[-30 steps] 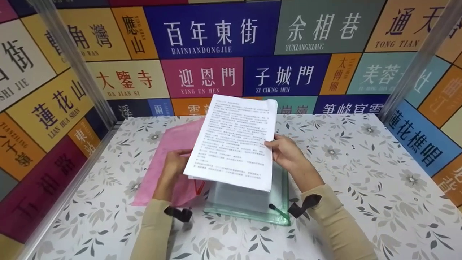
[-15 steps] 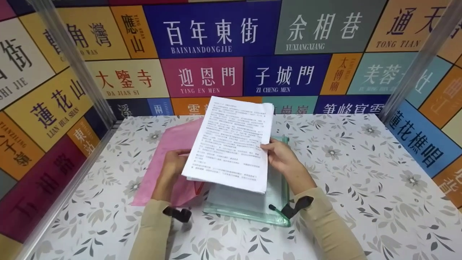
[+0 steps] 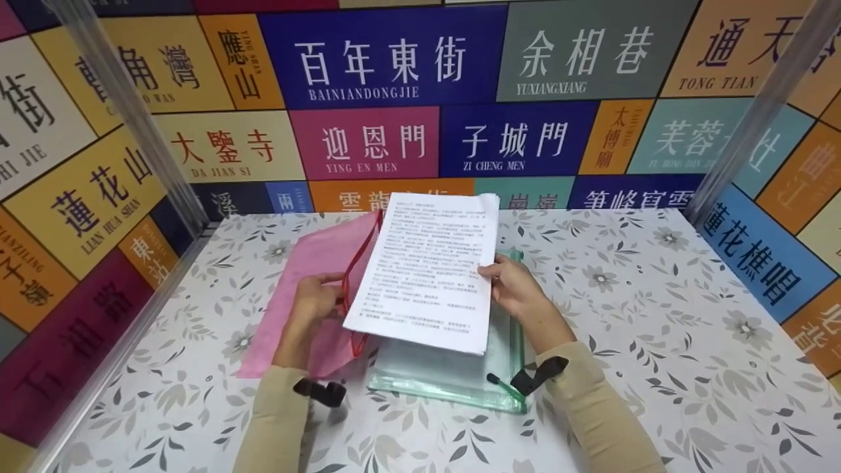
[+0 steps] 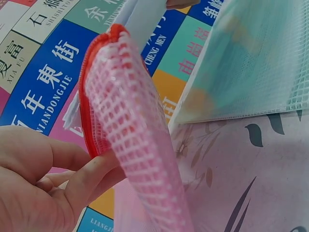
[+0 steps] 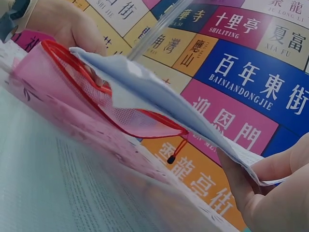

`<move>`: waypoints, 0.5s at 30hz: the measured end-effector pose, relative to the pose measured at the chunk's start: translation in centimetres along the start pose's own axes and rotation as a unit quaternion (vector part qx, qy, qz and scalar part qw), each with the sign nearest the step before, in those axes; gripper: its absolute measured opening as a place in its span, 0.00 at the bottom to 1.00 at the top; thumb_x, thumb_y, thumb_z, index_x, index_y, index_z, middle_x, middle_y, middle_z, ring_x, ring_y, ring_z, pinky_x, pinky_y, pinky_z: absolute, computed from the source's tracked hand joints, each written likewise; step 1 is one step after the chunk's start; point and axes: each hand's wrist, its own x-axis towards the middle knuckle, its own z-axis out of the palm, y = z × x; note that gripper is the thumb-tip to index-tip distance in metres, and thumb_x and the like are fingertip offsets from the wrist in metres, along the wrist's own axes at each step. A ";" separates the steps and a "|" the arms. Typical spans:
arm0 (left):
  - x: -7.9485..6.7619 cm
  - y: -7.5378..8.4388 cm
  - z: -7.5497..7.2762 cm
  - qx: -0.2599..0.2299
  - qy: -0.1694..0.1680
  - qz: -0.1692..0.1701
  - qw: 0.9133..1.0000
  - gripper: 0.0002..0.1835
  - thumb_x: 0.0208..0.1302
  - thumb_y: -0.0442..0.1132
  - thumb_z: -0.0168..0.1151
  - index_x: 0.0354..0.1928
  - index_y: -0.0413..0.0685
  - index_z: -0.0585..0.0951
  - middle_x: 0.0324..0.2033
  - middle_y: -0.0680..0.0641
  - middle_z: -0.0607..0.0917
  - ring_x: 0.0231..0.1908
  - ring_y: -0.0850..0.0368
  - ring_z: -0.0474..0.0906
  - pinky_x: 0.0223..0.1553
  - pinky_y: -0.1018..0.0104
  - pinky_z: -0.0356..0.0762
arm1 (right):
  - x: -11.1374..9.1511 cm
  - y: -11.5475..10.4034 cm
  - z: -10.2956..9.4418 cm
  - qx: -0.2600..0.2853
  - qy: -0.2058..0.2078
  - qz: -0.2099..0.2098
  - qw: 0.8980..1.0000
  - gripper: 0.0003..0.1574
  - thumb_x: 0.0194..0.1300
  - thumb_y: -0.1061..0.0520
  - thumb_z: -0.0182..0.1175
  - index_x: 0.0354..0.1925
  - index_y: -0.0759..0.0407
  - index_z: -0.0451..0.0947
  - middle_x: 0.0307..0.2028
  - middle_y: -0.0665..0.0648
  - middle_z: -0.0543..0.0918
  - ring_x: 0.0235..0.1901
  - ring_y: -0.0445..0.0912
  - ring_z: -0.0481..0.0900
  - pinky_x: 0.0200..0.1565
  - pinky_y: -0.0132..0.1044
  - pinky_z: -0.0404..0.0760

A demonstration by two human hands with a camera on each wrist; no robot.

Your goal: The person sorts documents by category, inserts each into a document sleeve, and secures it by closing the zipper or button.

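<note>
A stack of printed paper sheets (image 3: 427,269) is held up by my right hand (image 3: 519,286), which pinches its right edge, thumb on top. My left hand (image 3: 318,302) pinches the red zippered edge of a pink mesh zip pouch (image 3: 295,276). In the right wrist view the pouch mouth (image 5: 96,92) gapes, and the sheets' left edge (image 5: 116,82) lies right at it. The left wrist view shows the pink mesh (image 4: 130,106) raised, with the left fingers (image 4: 91,174) at its zipper. Under the sheets lies a clear pouch with green trim (image 3: 447,387), partly hidden.
The table (image 3: 624,394) has a white floral cover. A wall of coloured name panels (image 3: 368,59) stands behind and at both sides. The green pouch's zipper pull (image 3: 502,384) lies near its front right corner; a red zipper pull (image 5: 176,152) hangs from the pink pouch.
The paper sheets have come down a little. My left hand has come off their left edge side and now lifts the pink pouch's red zippered edge, so its mouth stands open.
</note>
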 end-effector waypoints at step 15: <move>-0.1 -0.1 0.0 0.032 -0.001 0.019 0.999 0.22 0.61 0.27 0.55 0.59 0.34 0.81 0.40 0.33 0.87 0.20 0.61 0.78 0.21 0.71 0.81 | -0.4 -0.1 -0.4 -0.115 -0.014 -0.051 0.992 0.36 0.70 0.67 0.53 0.74 0.63 0.59 0.53 0.56 0.81 0.47 0.44 0.82 0.45 0.34 0.84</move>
